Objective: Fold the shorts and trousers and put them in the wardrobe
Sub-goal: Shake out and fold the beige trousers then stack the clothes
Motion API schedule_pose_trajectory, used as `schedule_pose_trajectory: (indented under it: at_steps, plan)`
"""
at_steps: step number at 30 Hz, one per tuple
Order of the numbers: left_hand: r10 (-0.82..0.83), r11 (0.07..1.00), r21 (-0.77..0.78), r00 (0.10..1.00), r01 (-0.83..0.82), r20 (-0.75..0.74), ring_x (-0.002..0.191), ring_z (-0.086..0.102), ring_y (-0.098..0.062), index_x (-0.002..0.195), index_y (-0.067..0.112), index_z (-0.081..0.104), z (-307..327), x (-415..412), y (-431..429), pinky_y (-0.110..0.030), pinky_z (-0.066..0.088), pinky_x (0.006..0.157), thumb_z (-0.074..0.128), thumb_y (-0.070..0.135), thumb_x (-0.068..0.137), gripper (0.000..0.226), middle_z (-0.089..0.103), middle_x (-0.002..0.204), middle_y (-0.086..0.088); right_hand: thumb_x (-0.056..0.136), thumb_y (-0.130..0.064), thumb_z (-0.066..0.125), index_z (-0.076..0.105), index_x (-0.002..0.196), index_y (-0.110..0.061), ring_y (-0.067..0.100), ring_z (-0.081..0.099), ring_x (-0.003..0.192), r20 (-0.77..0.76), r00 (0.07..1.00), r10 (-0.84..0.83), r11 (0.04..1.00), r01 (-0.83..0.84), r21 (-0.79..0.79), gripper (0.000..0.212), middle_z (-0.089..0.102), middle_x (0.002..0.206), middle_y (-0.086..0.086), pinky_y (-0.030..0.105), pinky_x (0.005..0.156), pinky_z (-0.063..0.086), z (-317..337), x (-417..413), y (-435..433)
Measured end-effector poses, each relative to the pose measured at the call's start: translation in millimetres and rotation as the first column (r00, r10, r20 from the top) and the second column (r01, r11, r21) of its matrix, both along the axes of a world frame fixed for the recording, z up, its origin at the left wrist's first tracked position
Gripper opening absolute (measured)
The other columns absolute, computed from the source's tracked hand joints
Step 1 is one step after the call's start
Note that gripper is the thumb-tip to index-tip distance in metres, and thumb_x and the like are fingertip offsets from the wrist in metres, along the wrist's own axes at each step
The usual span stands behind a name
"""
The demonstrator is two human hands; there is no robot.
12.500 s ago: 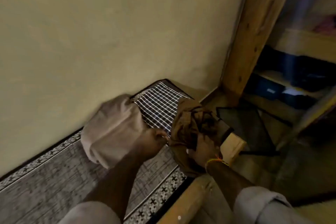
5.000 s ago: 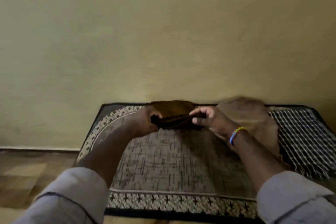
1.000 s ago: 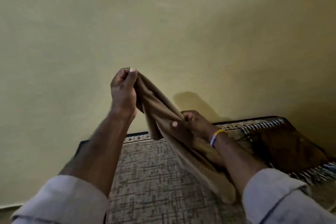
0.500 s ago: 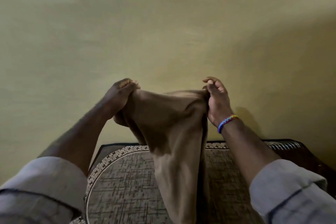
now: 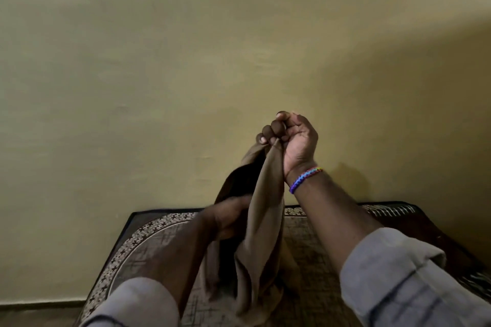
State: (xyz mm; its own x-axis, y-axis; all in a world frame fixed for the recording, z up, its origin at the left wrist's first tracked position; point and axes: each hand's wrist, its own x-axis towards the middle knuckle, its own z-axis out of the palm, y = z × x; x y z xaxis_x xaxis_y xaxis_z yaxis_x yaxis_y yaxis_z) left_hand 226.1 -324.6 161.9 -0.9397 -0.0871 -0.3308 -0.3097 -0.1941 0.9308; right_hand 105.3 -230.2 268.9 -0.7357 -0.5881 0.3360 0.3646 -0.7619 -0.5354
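Note:
Tan-brown trousers (image 5: pixel 263 220) hang in the air in front of the wall, their lower end reaching down to the patterned mat (image 5: pixel 148 241). My right hand (image 5: pixel 295 138), with a coloured bracelet at the wrist, is raised and closed on the top of the cloth. My left hand (image 5: pixel 231 216) is lower, blurred, and pressed against the hanging cloth from the left, partly hidden behind it. Whether it grips the cloth cannot be told. The wardrobe is out of view.
A plain yellow wall (image 5: pixel 186 61) fills the upper view, right behind the mat. Dark clothes (image 5: pixel 414 236) lie on the mat's right end. Bare floor (image 5: pixel 39 313) shows at the lower left.
The two top corners, held apart half a second ago, are now together in my right hand. My left hand has dropped down to the middle of the hanging trousers.

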Motion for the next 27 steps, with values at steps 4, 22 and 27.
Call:
schedule_pose_trajectory:
  at_steps: [4,22,27]
  plan:
    - [0.129,0.964,0.263,0.915,-0.026,-0.383,0.125,0.06,-0.03,0.136,0.02,0.06,14,-16,12,-0.046,0.049,0.105,0.067,0.053,0.083,0.063,0.059,0.141,-0.014,0.07,-0.026,0.053,0.056,0.072,-0.006,0.02,0.033,0.05,-0.054,0.998,-0.014,0.996,0.018,0.093,0.021,0.028,0.047,-0.001,0.03,0.059,0.035,-10,-4,10]
    - [0.374,0.925,0.221,0.629,-0.31,-0.681,0.089,0.073,-0.032,0.109,0.001,0.066,205,0,-48,-0.043,0.059,0.081,0.058,0.03,0.091,0.036,0.076,0.095,-0.017,0.06,-0.076,0.066,0.068,0.109,-0.026,0.02,0.059,0.107,-0.17,0.96,0.223,0.453,0.052,0.89,0.071,0.064,0.118,0.002,0.041,0.096,0.045,-154,-30,30]
    - [0.463,0.874,0.274,0.516,-0.401,-0.721,0.09,0.072,-0.029,0.107,0.003,0.069,234,15,-64,-0.041,0.058,0.083,0.047,0.029,0.1,0.035,0.076,0.095,-0.014,0.044,-0.086,0.065,0.05,0.128,-0.027,0.016,0.059,0.097,-0.329,0.943,0.052,0.772,0.171,0.612,0.103,0.06,0.112,0.004,0.028,0.076,0.048,-153,-1,20]
